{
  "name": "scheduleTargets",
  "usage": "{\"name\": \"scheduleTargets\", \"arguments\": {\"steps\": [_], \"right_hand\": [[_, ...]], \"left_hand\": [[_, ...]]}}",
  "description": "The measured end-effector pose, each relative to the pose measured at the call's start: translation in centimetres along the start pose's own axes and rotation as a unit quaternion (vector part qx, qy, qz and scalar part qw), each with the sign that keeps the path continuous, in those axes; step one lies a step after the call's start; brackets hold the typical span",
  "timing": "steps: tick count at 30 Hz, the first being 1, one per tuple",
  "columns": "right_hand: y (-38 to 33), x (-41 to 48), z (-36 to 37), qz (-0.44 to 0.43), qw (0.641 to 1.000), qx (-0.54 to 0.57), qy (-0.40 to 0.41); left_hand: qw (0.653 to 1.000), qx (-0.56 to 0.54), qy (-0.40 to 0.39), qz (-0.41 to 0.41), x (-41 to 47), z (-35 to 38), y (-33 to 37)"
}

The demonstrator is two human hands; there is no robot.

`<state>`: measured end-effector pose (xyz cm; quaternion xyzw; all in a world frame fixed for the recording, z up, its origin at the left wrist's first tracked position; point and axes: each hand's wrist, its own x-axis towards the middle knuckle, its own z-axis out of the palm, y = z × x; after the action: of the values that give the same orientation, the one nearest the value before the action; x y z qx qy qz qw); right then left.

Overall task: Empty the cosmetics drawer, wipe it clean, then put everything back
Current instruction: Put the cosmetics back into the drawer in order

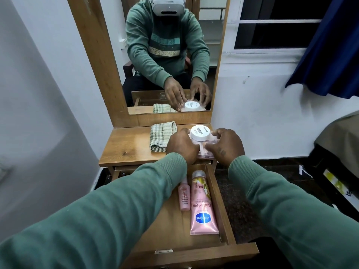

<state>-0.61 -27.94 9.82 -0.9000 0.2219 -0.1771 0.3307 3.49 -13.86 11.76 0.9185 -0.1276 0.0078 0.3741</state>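
Now, landmark: the drawer is standing pulled out toward the person, below the table top.
Left hand: the left hand is reaching beyond the drawer's far end and is gripping the left side of the pink packet, thumb pointing inward.
Right hand: the right hand is gripping the packet's right side, fingers curling over its far edge.
Hand spacing: the two thumbs are nearly meeting over the packet's near half.
Pink packet: it is lying flat on the table top, just beyond the drawer's far end.
White jar: it is sitting upright on the packet, between the two hands.
Checked cloth: it is lying folded on the table top, beyond the drawer and to its left.
Pink tube: it is lying inside the drawer along its right wall, cap pointing away from the person.
Small pink bottle: it is lying inside the drawer, just left of the tube.
Mirror: it is standing beyond the drawer, reflecting the hands, jar and cloth.
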Motion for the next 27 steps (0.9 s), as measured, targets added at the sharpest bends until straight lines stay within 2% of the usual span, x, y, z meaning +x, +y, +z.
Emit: {"name": "scheduleTargets", "arguments": {"steps": [4, 12, 17, 27], "right_hand": [[-0.6, 0.6, 0.0, -0.024, 1.000, -0.003, 0.018], [-1.2, 3.3, 0.1, -0.055, 0.997, 0.038, -0.045], [-0.8, 4.7, 0.9, -0.063, 0.996, 0.046, -0.035], [-0.3, 6.7, 1.8, -0.071, 0.995, 0.041, -0.053]], "left_hand": [[1.000, -0.015, 0.011, 0.010, 0.5, 0.2, 0.1], [0.997, -0.082, 0.007, 0.010, 2.8, 0.8, -0.1], [0.996, -0.076, 0.032, 0.014, 4.5, 1.5, -0.3], [0.998, -0.060, 0.021, -0.002, 6.7, 2.2, -0.7]]}}
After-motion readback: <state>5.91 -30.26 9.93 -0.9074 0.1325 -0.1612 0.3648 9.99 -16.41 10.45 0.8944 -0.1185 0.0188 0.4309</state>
